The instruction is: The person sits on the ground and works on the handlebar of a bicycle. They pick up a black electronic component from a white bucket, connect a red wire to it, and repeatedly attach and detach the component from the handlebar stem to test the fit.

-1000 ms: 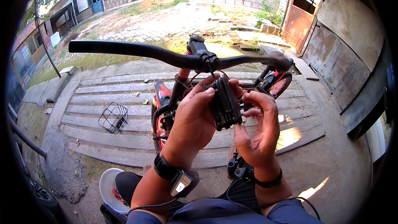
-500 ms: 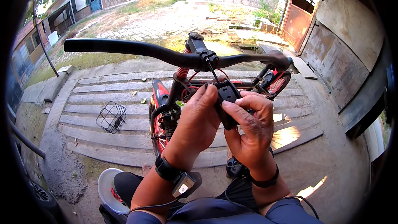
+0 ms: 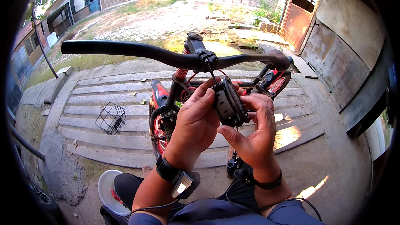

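Note:
A round black housing [image 3: 227, 105] with a rimmed face and small rectangular slots in its side is between my hands, below the handlebar [image 3: 129, 51]. My left hand [image 3: 195, 121] is closed on its slotted side, thumb and fingers near the top. The curled fingers of my right hand [image 3: 257, 127] hold the rim from the other side, while the right thumb stands off below it. A thin dark cable [image 3: 212, 74] runs from the stem clamp [image 3: 207, 59] down behind my left fingers; where it ends is hidden. The bicycle [image 3: 164, 100] has red and black parts.
A black wire basket [image 3: 111, 118] lies on the slatted ground [image 3: 104, 136] to the left. A white bowl [image 3: 107, 189] with small red things stands by my left knee. Black controls with cables [image 3: 239, 168] are below my right hand. Weathered panels [image 3: 337, 54] line the right side.
The housing has turned, so its round rim and slotted side now show instead of the flat slotted face. My right thumb has come off it and spread downward.

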Action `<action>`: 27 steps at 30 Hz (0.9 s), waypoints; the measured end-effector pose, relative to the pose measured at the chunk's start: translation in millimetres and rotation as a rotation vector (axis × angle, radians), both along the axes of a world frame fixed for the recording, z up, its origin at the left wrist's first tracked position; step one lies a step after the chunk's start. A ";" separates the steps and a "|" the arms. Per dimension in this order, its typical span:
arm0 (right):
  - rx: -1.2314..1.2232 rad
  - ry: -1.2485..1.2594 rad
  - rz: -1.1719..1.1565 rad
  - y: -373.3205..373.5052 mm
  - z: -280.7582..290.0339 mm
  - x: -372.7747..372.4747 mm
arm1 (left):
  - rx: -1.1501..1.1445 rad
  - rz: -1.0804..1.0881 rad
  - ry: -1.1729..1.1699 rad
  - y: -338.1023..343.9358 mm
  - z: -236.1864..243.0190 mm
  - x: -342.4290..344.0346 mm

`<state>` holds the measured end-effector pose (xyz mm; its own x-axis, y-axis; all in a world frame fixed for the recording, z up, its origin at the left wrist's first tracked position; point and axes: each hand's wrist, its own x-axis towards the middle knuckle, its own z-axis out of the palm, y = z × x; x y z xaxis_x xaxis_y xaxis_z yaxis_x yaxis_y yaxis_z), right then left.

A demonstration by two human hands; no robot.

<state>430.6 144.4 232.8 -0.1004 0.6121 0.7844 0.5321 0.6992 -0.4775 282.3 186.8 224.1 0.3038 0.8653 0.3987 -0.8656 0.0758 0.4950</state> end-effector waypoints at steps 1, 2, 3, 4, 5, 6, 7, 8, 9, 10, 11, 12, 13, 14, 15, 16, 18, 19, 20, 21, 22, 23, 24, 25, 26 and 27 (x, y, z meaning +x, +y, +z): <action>0.017 -0.001 -0.015 0.4 -0.7 -0.9 | 0.002 -0.001 0.006 -0.3 0.4 0.8; 0.033 -0.002 -0.030 0.6 -2.0 -3.2 | 0.003 -0.002 0.013 -0.4 1.1 1.5; 0.049 -0.004 -0.044 0.3 -3.1 -5.0 | -0.005 0.006 0.020 -1.6 2.2 2.1; 0.128 -0.041 -0.082 1.0 -2.7 -5.0 | -0.014 0.014 0.028 -3.0 3.6 3.3; 0.206 -0.077 -0.121 2.6 -1.4 -4.8 | -0.023 0.022 0.036 -3.6 4.1 4.0; 0.285 -0.111 -0.158 4.1 0.0 -4.3 | -0.025 0.006 0.024 -3.3 0.1 3.6; 0.308 -0.131 -0.151 5.0 1.9 -2.9 | -0.027 -0.010 0.013 -2.1 -7.2 2.9; 0.331 -0.150 -0.144 5.7 4.5 -1.0 | -0.029 -0.026 0.001 -1.1 -11.9 2.5; 0.351 -0.171 -0.140 6.3 6.6 0.4 | -0.005 -0.030 0.002 -0.2 -12.6 3.8; 0.347 -0.174 -0.111 7.5 8.2 0.4 | -0.013 -0.021 0.022 -0.7 -10.3 4.5; 0.342 -0.177 -0.082 8.7 9.7 0.0 | -0.021 -0.012 0.043 -1.9 -6.2 4.8; 0.341 -0.183 -0.053 9.2 11.2 0.0 | -0.025 -0.004 0.061 -1.3 -2.8 5.3; 0.335 -0.215 -0.038 8.9 12.2 1.2 | 0.007 -0.029 0.047 1.7 -2.9 4.4; 0.358 -0.184 -0.028 9.6 12.2 0.9 | 0.018 -0.036 0.042 2.4 -1.7 3.1; 0.381 -0.151 -0.016 11.3 11.0 0.3 | 0.028 -0.041 0.039 2.8 -0.5 1.8; 0.403 -0.117 -0.004 13.1 9.7 -0.4 | 0.038 -0.046 0.037 2.5 0.7 0.8; 0.364 -0.019 0.028 12.7 8.0 -1.6 | 0.052 0.004 0.075 -3.4 5.6 -0.8; 0.303 0.046 0.046 9.7 6.0 -2.1 | 0.057 0.029 0.094 -5.6 6.4 -1.5; 0.240 0.110 0.065 6.4 3.3 -2.6 | 0.053 0.026 0.085 -5.9 5.4 -1.5; 0.142 0.103 0.064 7.1 -4.5 3.1 | 0.051 0.023 0.074 -6.4 4.8 -0.9; 0.045 0.166 0.128 4.4 -8.2 4.3 | 0.049 0.020 0.062 -6.9 4.0 -0.6; -0.052 0.229 0.190 1.4 -10.7 4.9 | 0.052 -0.006 0.044 -7.2 2.9 -1.3; -0.147 0.293 0.250 -0.5 -11.7 6.1 | 0.056 -0.034 0.028 -6.5 2.8 -1.6; -0.157 0.308 0.269 -1.8 -11.9 5.7 | 0.060 -0.065 0.011 -6.2 2.8 -1.7; -0.134 0.292 0.247 -2.8 -10.3 2.6 | 0.067 -0.065 0.005 -7.2 2.9 -1.4; -0.110 0.279 0.218 -3.3 -8.4 -2.4 | 0.073 -0.073 0.003 -8.6 2.9 -0.2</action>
<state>428.1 141.1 224.5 -0.0290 0.6821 0.7307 0.2152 0.7181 -0.6618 282.1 178.2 227.0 0.3664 0.8093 0.4591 -0.8574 0.1020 0.5045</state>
